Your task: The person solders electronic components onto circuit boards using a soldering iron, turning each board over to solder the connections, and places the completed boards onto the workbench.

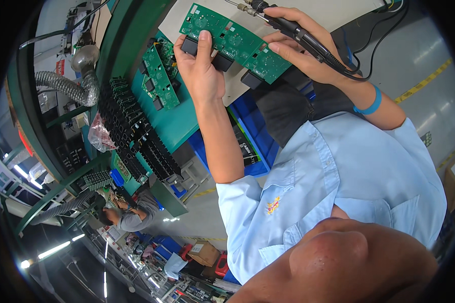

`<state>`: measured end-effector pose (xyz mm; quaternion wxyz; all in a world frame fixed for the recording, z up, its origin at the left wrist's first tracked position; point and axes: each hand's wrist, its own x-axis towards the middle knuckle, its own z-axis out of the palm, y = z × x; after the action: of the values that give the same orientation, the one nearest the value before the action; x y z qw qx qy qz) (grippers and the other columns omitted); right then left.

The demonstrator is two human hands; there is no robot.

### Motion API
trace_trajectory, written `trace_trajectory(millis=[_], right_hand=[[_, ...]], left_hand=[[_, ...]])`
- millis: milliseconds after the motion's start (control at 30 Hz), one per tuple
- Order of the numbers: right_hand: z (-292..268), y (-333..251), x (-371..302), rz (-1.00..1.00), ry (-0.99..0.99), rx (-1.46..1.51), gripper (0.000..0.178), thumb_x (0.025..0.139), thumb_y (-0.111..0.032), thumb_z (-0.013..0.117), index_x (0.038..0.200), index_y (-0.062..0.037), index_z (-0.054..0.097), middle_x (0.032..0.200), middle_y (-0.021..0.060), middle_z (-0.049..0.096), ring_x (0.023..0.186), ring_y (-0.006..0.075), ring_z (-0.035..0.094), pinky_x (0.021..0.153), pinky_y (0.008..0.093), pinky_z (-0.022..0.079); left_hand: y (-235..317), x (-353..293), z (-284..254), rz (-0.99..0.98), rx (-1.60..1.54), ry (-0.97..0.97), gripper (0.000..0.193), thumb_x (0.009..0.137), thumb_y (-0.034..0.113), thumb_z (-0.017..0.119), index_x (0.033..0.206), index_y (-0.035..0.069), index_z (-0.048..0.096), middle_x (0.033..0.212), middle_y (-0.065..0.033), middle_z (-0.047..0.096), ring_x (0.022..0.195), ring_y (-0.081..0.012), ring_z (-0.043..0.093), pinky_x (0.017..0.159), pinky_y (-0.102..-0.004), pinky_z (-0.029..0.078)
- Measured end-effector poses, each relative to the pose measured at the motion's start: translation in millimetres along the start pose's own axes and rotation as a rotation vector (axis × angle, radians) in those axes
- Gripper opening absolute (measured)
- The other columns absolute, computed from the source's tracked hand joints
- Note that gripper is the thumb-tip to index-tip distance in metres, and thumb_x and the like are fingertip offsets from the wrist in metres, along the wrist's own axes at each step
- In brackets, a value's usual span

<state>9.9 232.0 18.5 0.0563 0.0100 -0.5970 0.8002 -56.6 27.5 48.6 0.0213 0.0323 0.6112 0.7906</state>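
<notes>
My left hand [205,70] is closed on a long green circuit board [232,40], thumb on its face and fingers at its left edge. Black block-shaped components [222,61] stick out along the board's lower edge. Around a black corded soldering iron [301,38] with a thin metal tip, my right hand [313,58] is closed, above the board's right part. The right thumb and fingertips lie at the board's edge; whether they press on it I cannot tell. A blue band [373,102] circles my right wrist.
More green boards [159,76] lie on the teal bench mat [179,118], beside rows of boards with black parts [131,129]. A blue bin [260,126] sits below the bench edge. Left are a flexible silver duct [68,86] and green frame posts. Another person [136,214] works farther off.
</notes>
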Motion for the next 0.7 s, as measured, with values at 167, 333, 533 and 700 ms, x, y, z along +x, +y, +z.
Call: trace_trajectory(millis=[167, 333, 533, 700], right_hand=[[-3.4, -1.2, -1.3, -0.041, -0.02, -0.031, 0.056, 0.086, 0.002, 0.074, 0.139, 0.0015, 0.055, 0.128, 0.0153, 0.064, 0.098, 0.0173, 0.069, 0.082, 0.0244, 0.056], [-2.2, -5.0, -1.2, -0.029, 0.026, -0.035, 0.056, 0.087, 0.002, 0.075, 0.139, 0.0019, 0.055, 0.126, 0.015, 0.064, 0.1, 0.0173, 0.069, 0.082, 0.0243, 0.056], [-4.7, -6.3, 0.1, -0.111, 0.022, -0.104, 0.056, 0.086, 0.0, 0.077, 0.138, 0.0022, 0.056, 0.122, 0.0145, 0.064, 0.098, 0.0196, 0.067, 0.086, 0.0281, 0.056], [-13.0, 6.1, 6.3, -0.543, 0.078, -0.315, 0.054, 0.085, 0.0, 0.076, 0.136, 0.0015, 0.057, 0.119, 0.0152, 0.064, 0.095, 0.0236, 0.065, 0.088, 0.0315, 0.053]], left_hand=[[4.4, 0.2, 3.3, -0.008, 0.004, 0.033, 0.048, 0.1, 0.01, 0.07, 0.135, 0.001, 0.038, 0.109, -0.0103, 0.064, 0.092, -0.0147, 0.064, 0.084, -0.0288, 0.053], [8.1, -4.2, 4.9, 0.075, -0.036, 0.007, 0.048, 0.1, 0.009, 0.07, 0.135, 0.003, 0.038, 0.107, -0.0096, 0.063, 0.091, -0.0139, 0.063, 0.087, -0.029, 0.052], [10.4, -6.4, 3.8, 0.259, -0.121, -0.042, 0.05, 0.101, 0.009, 0.07, 0.137, 0.007, 0.035, 0.105, -0.0082, 0.063, 0.091, -0.0142, 0.063, 0.091, -0.0307, 0.051], [6.0, -10.1, 1.4, 0.402, -0.184, -0.119, 0.042, 0.1, 0.009, 0.07, 0.132, 0.007, 0.043, 0.107, -0.0084, 0.067, 0.097, -0.019, 0.067, 0.092, -0.0345, 0.054]])
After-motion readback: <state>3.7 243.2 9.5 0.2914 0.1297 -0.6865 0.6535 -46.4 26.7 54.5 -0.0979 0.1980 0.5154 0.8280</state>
